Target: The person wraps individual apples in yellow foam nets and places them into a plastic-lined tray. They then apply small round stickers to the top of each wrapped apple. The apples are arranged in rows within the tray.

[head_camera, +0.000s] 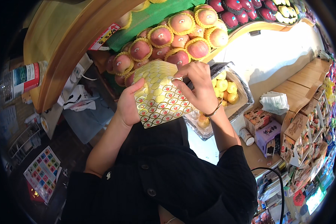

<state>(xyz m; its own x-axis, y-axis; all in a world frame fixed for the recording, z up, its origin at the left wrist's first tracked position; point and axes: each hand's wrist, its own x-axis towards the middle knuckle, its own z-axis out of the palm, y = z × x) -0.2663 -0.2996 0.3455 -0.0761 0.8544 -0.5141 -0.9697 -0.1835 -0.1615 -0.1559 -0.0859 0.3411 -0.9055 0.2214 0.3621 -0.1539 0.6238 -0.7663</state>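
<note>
A sheet of oval stickers [162, 105] hangs in front of my chest, held at its left edge by my left hand [128, 107], thumb on top. Its lower rows carry stickers with a red apple picture; the upper rows show bare yellowish ovals. My right hand [198, 86], with a bangle [215, 109] at the wrist, pinches a sticker [177, 79] at the sheet's right side between thumb and forefinger. Just beyond the sheet, apples [160, 36] in yellow foam nets are piled on the display, many bearing an oval sticker on top.
A plastic-lined box of yellow netted fruit [226, 88] stands right of my hands. A curved wooden rim [81, 30] borders the display at left, near a plastic jar [25, 79]. Dark red apples [238, 12] lie at the back. Cartons [268, 134] fill the right side.
</note>
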